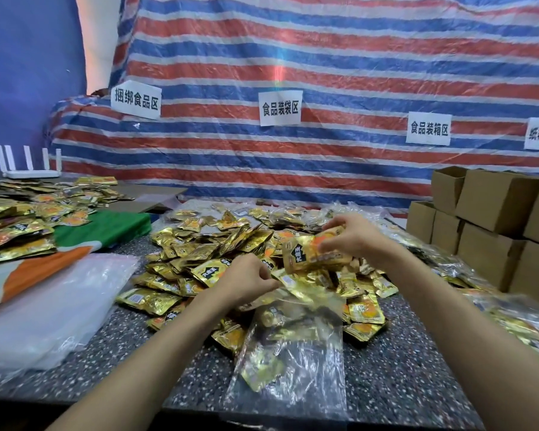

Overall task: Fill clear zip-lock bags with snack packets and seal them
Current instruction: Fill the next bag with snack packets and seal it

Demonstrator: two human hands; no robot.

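A clear zip-lock bag (296, 356) hangs open over the table's front edge, with a few gold packets inside. My left hand (246, 279) pinches its upper rim. Just above and to the right, my right hand (352, 236) grips a stack of gold-and-orange snack packets (308, 255), tilted toward the bag's mouth. A big heap of loose snack packets (199, 256) covers the speckled table (402, 368) behind and under both hands.
A stack of empty clear bags (50, 309) lies at the left on an orange-green cloth (106, 225). More packets (16, 219) pile at far left. Brown cardboard boxes (492, 225) stand at right, filled bags (523, 325) in front of them. A striped tarp hangs behind.
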